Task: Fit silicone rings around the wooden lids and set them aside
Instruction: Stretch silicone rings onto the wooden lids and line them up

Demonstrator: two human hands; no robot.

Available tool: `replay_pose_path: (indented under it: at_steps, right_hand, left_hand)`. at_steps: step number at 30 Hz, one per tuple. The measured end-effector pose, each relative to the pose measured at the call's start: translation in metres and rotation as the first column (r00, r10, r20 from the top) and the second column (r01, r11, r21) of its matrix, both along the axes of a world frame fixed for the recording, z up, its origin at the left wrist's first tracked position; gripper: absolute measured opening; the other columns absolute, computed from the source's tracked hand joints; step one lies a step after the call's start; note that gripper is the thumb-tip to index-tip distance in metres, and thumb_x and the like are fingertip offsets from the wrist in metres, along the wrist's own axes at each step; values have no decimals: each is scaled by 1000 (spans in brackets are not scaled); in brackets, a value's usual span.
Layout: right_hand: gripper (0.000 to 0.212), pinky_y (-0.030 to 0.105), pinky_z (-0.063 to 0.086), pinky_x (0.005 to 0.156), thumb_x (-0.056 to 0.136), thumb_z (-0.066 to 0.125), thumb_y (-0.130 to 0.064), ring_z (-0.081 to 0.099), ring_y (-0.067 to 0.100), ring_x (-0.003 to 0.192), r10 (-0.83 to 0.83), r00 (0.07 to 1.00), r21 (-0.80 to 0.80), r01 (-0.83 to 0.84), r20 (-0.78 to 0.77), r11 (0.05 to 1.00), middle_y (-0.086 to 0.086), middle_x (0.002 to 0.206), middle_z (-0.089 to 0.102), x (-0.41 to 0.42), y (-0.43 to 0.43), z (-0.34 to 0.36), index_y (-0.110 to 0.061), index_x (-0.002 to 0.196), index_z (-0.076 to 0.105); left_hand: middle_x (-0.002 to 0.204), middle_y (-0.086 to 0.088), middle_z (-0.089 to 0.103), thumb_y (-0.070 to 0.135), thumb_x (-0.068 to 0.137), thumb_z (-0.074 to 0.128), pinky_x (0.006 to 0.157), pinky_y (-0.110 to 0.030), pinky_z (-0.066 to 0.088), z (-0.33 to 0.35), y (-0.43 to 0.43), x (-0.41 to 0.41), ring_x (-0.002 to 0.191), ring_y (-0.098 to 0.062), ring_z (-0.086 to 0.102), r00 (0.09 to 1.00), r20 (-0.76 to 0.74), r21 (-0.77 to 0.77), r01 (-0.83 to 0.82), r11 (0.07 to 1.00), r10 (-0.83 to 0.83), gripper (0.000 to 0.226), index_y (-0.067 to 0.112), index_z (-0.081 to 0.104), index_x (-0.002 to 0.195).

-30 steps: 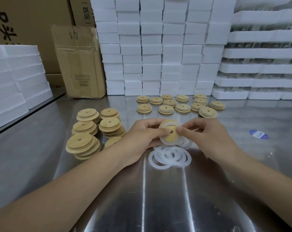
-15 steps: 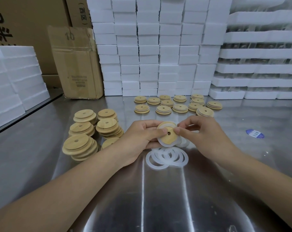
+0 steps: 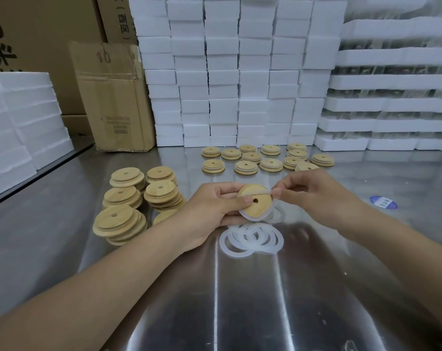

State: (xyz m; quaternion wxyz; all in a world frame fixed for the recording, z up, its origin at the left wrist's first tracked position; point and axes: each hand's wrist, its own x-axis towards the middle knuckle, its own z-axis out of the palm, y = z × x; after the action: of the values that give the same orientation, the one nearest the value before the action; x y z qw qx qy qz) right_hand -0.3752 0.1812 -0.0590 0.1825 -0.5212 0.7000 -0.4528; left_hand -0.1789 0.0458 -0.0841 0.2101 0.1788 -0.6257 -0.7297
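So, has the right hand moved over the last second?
Yes, the right hand rose slightly toward the round wooden ringed lids set aside behind it.

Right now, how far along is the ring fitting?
Done: about a dozen lids that look ringed lie spread out at the back. In hand: the left hand holds one lid while the right hand pinches a silicone ring stretched across its top, not yet seated. Left: several stacks of bare lids on the left and a pile of loose rings.
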Motion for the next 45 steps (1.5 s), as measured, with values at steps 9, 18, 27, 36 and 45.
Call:
replay_pose_path:
  at_steps: [9,18,27,36,45]
  right_hand:
    - [16,13,48,77,96,75,-27,71,3,87,41,999,46,-42,26,998,-6,89,80,-4,4,6,-28,81,80]
    - [16,19,44,74,96,75,-30,64,3,81,50,998,28,-51,27,998,-3,87,78,-2,8,12,-31,81,80]
    - [10,6,46,74,95,76,-19,68,-1,79,98,993,-83,-103,-62,991,-2,86,78,4,5,1,-12,88,76]
    - [9,15,52,72,94,77,-23,70,0,87,15,944,-149,-68,-328,987,-16,85,75,16,7,-4,-28,88,74]
    - [12,28,52,94,96,73,-14,71,8,96,21,994,-145,-37,-107,989,-7,93,77,12,1,-7,-15,84,75]
  left_hand:
    - [124,-19,78,6,101,71,95,-39,64,0,-2,1,116,-34,76,999,-19,33,29,999,-28,33,4,71,133]
    - [125,-20,77,8,102,68,98,-42,63,0,-3,2,118,-35,75,999,-17,15,43,999,-43,31,5,71,134]
    - [123,-16,79,15,103,70,95,-39,65,-3,-3,4,116,-33,76,998,6,-110,63,992,-63,30,11,73,133]
    - [120,-16,79,19,107,64,101,-46,62,-6,0,0,115,-33,76,1000,29,-198,-4,980,10,28,10,74,132]
    - [121,-7,80,16,106,66,96,-44,64,-8,2,-1,114,-27,77,999,14,-323,40,946,-37,30,22,73,135]
